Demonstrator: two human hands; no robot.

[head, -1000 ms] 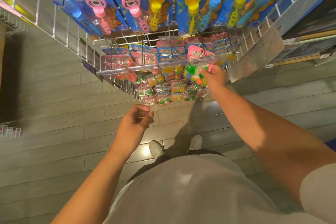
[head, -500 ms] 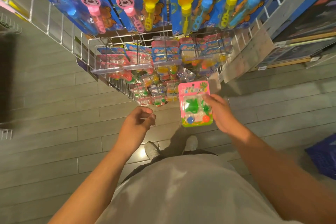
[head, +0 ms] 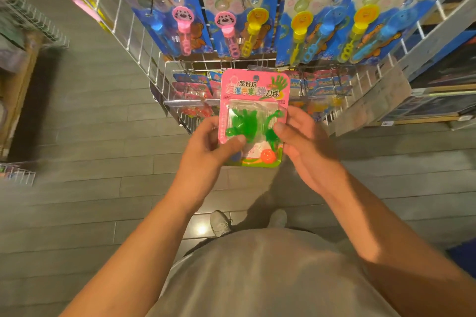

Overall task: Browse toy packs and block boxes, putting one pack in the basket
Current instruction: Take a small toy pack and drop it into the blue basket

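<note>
A pink toy pack [head: 253,100] with green sticky hands and an orange ball under clear plastic is held upright in front of me. My left hand [head: 206,152] grips its left edge, thumb on the blister. My right hand [head: 306,147] holds its right edge, thumb pressed on the front. Behind it, a white wire rack [head: 164,77] carries rows of similar small packs [head: 190,85]. No basket is in view.
Large blue bubble-wand cards [head: 260,18] hang on the rack's upper row. Shelves with flat boxes [head: 438,105] stand to the right, another wire rack [head: 31,28] to the left. Grey plank floor [head: 90,188] and my shoes [head: 220,222] lie below.
My right hand pulled the pink pack off the rack and brought it toward me. My left hand rose and took hold of its left edge. The view tilted up.
</note>
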